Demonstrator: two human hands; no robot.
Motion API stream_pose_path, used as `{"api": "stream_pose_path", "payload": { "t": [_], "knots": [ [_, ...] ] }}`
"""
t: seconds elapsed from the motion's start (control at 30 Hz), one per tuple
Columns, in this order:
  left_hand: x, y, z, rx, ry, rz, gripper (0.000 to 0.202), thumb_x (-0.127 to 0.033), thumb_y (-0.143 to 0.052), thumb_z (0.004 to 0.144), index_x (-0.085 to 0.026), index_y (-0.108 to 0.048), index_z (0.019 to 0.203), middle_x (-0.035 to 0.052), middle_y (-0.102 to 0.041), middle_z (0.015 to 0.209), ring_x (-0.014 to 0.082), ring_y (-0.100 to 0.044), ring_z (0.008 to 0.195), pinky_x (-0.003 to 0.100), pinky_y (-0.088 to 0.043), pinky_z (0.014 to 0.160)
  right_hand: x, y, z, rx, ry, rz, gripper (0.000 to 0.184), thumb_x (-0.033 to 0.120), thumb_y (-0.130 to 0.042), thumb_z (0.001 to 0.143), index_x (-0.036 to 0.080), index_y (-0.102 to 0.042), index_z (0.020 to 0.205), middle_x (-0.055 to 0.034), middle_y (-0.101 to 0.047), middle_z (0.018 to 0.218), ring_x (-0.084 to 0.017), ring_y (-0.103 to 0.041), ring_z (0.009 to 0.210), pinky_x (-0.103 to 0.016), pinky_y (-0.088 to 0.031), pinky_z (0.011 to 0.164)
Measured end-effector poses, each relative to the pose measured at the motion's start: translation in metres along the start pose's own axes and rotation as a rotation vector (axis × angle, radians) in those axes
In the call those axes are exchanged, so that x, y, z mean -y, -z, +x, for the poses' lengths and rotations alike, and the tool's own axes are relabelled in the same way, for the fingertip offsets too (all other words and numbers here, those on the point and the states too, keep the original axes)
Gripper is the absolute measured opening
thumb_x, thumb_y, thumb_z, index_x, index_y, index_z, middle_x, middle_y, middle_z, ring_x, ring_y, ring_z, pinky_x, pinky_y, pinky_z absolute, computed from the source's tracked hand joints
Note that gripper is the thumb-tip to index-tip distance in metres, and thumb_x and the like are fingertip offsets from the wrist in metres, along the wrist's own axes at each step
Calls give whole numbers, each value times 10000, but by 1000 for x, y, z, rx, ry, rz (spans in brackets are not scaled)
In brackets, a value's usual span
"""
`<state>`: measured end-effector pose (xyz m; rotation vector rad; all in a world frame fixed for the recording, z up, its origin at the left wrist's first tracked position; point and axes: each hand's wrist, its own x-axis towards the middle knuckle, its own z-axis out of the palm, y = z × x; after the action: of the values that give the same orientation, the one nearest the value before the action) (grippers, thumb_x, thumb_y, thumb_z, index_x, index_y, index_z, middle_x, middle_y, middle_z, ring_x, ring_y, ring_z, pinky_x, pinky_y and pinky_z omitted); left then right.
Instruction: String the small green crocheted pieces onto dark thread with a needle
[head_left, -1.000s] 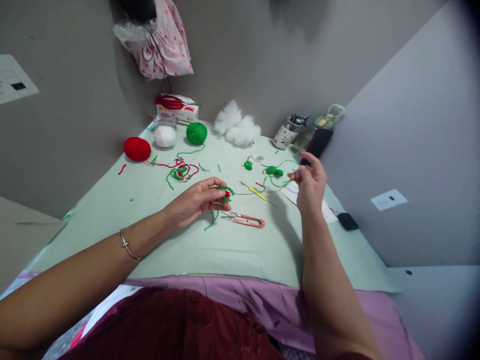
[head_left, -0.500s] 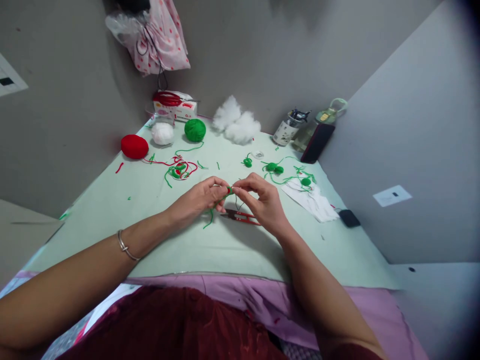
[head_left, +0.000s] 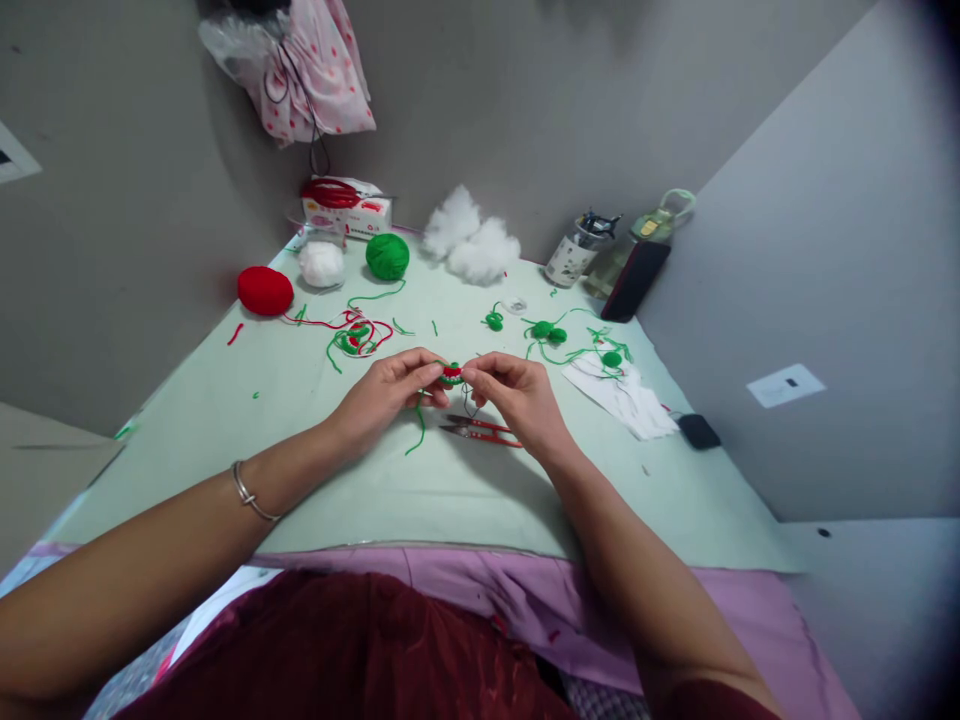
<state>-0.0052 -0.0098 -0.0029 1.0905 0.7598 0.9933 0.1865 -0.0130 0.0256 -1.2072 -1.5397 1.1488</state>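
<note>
A small red and green crocheted piece (head_left: pixel 451 375) is held between both hands above the pale green table (head_left: pixel 300 470). My left hand (head_left: pixel 390 392) pinches it from the left, with a green yarn tail hanging below. My right hand (head_left: pixel 517 400) pinches at its right side, fingers closed; a thin dark thread hangs under them. Red-handled thread snips (head_left: pixel 480 430) lie on the table just below my hands.
Red (head_left: pixel 265 290), white (head_left: pixel 321 263) and green (head_left: pixel 388 256) yarn balls sit at the back left, beside a tangle of yarn (head_left: pixel 356 335). White stuffing (head_left: pixel 471 240), a jar (head_left: pixel 574 262), a phone (head_left: pixel 634 282), green crocheted bits (head_left: pixel 551 333) and white paper (head_left: pixel 626 398) lie at the back and right.
My right hand came back from the far right to meet my left hand at the crocheted piece. Both hands now pinch it, and it has turned so more red shows.
</note>
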Motion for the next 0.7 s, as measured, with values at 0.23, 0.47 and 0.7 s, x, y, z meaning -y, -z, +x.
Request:
{"api": "stream_pose_path", "payload": {
  "t": [0.23, 0.47, 0.7],
  "knots": [
    [-3, -2, 0, 2, 31, -76, 307, -472, -695, 892, -165, -678, 896, 11, -667, 835, 136, -667, 749, 302, -545, 795, 1, 1, 0, 4, -27, 23, 324, 475, -787, 779, 155, -739, 798, 15, -601, 603, -104, -528, 565, -245, -406, 544],
    [-8, 0, -2, 17, 41, -4, 251, -393, -766, 836, -163, -691, 905, 10, -665, 781, 147, -664, 736, 309, -522, 800, -2, 4, 0, 56, 19, -25, 360, 523, -735, 836, 162, -730, 838, 10, -611, 629, -115, -551, 602, -259, -446, 595],
    [-6, 3, 0, -30, 19, 6, 246, -390, -782, 819, -173, -707, 908, 4, -656, 851, 147, -658, 767, 339, -540, 849, -2, 18, 0, 62, 253, -27, 310, 426, -581, 986, 193, -659, 1175, 18, -657, 751, -98, -555, 604, -274, -498, 664]
  ]
}}
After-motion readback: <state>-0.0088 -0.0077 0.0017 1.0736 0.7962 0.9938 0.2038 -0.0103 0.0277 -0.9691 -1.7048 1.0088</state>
